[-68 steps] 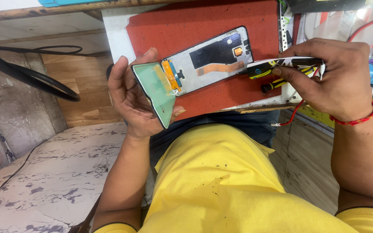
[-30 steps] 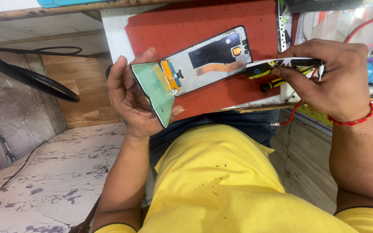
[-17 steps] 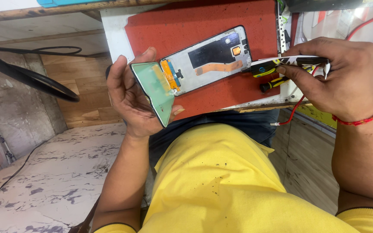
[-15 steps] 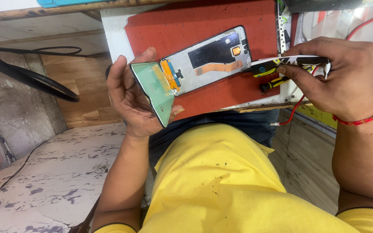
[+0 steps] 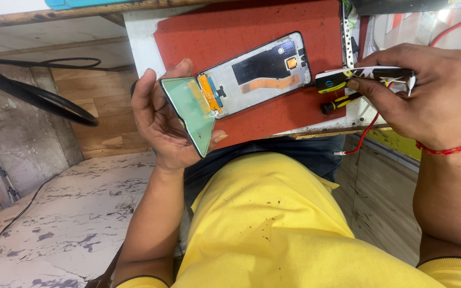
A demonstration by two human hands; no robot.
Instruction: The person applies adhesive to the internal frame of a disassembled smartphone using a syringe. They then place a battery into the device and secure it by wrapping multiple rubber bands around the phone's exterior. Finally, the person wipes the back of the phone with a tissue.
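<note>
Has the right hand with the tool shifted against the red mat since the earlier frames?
Yes, slightly. The right hand and its tool sit a little higher against the red mat edge.

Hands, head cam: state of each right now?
Left hand: closed on the opened phone, gripping its lower end.
Right hand: closed on a black-and-yellow tool.

Yellow shirt [image 5: 294, 224], red wrist thread [image 5: 446, 150]
</note>
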